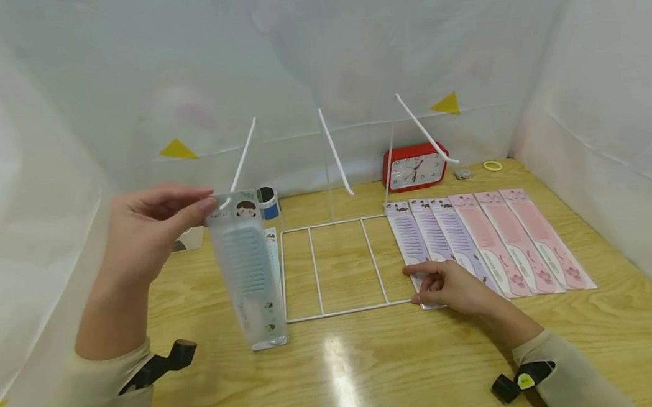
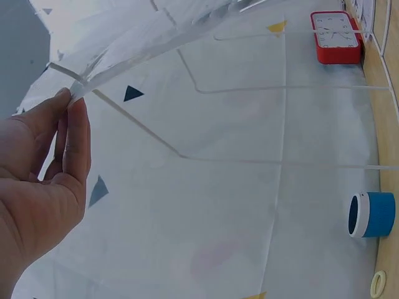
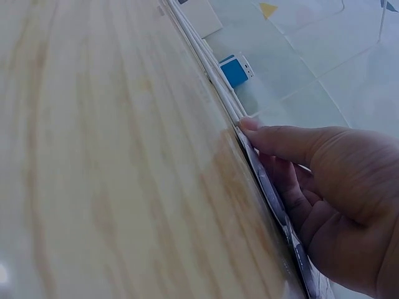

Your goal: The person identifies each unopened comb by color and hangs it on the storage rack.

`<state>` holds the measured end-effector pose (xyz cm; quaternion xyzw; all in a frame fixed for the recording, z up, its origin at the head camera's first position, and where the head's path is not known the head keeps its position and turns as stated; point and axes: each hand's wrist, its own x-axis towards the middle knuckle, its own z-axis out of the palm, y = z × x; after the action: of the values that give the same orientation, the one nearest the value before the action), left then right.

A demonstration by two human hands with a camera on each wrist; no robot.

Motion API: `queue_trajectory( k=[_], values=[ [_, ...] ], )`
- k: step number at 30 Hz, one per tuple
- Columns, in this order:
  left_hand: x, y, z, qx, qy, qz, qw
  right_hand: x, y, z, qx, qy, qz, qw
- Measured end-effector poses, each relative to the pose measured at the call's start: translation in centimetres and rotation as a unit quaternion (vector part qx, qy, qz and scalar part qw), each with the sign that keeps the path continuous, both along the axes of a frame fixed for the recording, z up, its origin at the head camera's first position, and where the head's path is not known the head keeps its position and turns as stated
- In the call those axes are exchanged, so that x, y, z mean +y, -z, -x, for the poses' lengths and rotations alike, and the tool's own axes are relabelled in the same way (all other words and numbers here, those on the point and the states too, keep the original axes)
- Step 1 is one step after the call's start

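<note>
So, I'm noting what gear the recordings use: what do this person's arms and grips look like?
The left grip and right grip are ungloved. The left sleeve and right sleeve are plain beige. The left strap is black with a stubby black cylinder; the right strap bears a similar one plus a yellow-green marking.

Hand (image 2: 47, 196) pinching clear package (image 2: 140, 51), rack hook (image 2: 137, 123), red clock (image 2: 336, 37), blue-white cylinder (image 2: 376, 215)

We only get a sliver of the rear comb pack (image 1: 273, 244), since the held pack (image 1: 244, 258) covers most of it. We can't read the pink packs' (image 1: 538, 234) fine print, too tiny. Right hand (image 1: 454, 286) blocks some of the purple packs (image 1: 409, 236), and our left wrist view crops the held pack.
</note>
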<state>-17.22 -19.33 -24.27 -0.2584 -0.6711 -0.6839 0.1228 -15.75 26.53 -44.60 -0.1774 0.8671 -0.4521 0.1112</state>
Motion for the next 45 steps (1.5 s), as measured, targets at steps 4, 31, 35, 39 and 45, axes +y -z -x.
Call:
queue_trajectory(
  k=[4, 31, 35, 39, 45],
  values=[
    [0.2, 0.1, 1.7, -0.039, -0.027, 0.018, 0.9987, 0.0, -0.1, 0.0, -0.001, -0.001, 0.001, 1.0],
    [1.5, -0.6, 13.2, -0.079, -0.035, 0.054, 0.9948, 0.0, 0.3, 0.0, -0.001, -0.003, 0.005, 1.0],
    [1.3, -0.6, 13.2, -0.079, -0.03, 0.046, 0.9954, -0.1, 0.4, 0.1, -0.001, -0.007, 0.005, 1.0],
    [1.4, -0.7, 13.2, -0.075, -0.028, 0.048, 0.9957, 0.0, 0.3, 0.3, -0.001, -0.005, 0.002, 1.0],
    [1.2, -0.7, 12.6, -0.09, -0.074, 0.073, 0.9905, 0.0, -0.1, 0.4, -0.002, -0.003, -0.001, 1.0]
  ],
)
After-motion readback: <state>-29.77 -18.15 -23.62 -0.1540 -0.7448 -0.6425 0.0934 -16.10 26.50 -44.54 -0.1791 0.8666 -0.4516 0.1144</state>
